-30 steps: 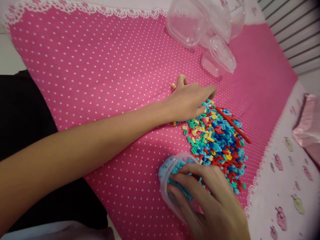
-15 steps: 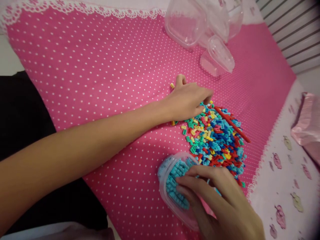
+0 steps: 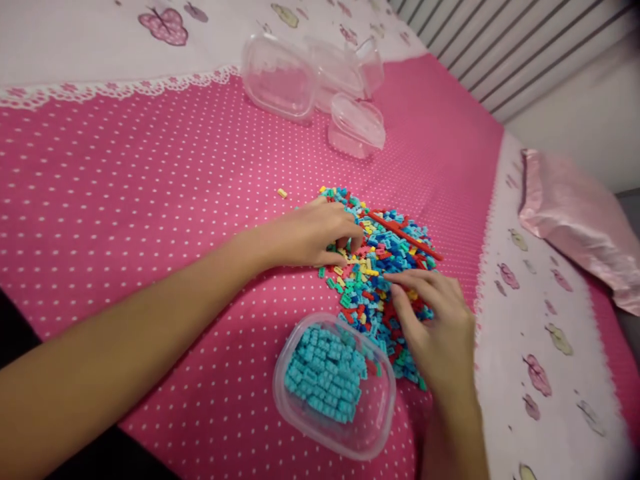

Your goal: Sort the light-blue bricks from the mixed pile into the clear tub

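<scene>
A pile of tiny building bricks (image 3: 373, 257) in blue, red, yellow, green and pink lies on the pink dotted cloth. Over its left side reaches my left hand (image 3: 320, 230), fingers curled down to the bricks and thumb apart from them. My right hand (image 3: 440, 323) is above the pile's right side, thumb and forefinger tips pinched close together; whatever they hold is too small to make out. Just in front of the pile stands a clear plastic container (image 3: 377, 427), with light-blue bricks (image 3: 325, 373) packed into its left part. A red stick (image 3: 405, 235) rests across the pile.
Several clear plastic containers (image 3: 280, 80) stand farther back on the dotted cloth (image 3: 190, 180). A single yellow brick (image 3: 283, 193) lies left of the pile. To the right is a shiny pink pillow (image 3: 575, 213), below a slatted rail (image 3: 480, 47).
My right hand has left the container of light-blue bricks and moved up onto the pile. My left hand has shifted from the pile's far edge toward its near left side. The view has turned.
</scene>
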### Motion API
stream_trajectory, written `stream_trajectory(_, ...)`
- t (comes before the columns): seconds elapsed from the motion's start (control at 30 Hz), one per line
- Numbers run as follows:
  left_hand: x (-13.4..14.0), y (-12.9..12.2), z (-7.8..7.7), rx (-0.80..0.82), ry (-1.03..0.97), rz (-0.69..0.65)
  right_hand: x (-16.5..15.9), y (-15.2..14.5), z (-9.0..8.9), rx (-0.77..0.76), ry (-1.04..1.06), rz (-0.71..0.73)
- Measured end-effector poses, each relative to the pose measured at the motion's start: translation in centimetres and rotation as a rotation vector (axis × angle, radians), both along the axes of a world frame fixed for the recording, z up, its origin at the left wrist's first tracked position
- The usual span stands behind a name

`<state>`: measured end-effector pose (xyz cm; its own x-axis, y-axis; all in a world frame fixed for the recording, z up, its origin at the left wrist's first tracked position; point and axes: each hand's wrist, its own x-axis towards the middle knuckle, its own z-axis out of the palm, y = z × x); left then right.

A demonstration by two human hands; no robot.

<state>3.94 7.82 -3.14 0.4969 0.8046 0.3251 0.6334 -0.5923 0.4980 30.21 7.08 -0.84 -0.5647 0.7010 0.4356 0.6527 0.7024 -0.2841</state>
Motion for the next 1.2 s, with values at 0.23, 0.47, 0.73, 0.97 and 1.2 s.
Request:
stream_trajectory(0.23,1.2,-0.1,-0.7,0.204,0.079,-0.002,-0.6,0.2,-1.6,0.049,-0.09,0.061)
stream_trajectory(0.47,1.4,-0.5,-0.6,0.21,0.055,-0.035,-0.4,0.6,-1.9,0.062,-0.07,0.082)
stream_trajectory(0.73,2.3,-1.0,0.2,0.359,0.259,-0.036,-0.6,0.2,-1.3,0.02,-0.078,0.065)
stream_trajectory(0.97,2.9,-1.3,0.0,0.36,0.278,0.011,-0.7,-0.2,-1.3,-0.004,-0.105,0.103)
stream_trajectory(1.2,2.4,-0.8,-0.3,0.302,0.093,-0.041,-0.8,-0.2,-1.1,-0.034,-0.065,0.111)
